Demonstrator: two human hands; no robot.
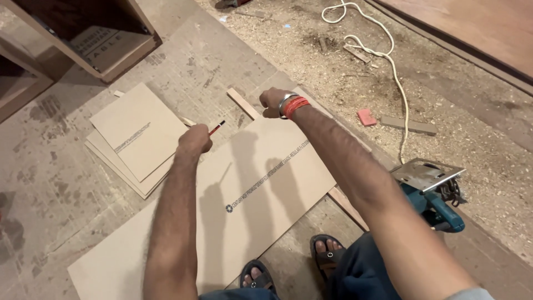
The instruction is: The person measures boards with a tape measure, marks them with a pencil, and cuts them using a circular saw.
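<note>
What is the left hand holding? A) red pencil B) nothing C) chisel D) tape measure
A: the left hand is closed around a red pencil with a dark tip, held over the big board on the floor; the right hand is a fist at the board's far edge.

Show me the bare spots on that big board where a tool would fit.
Free: the big board between left hand and the sandalled feet; also its near-left end. Crowded: the far edge, around right hand, wood strip and stacked small boards.
</note>
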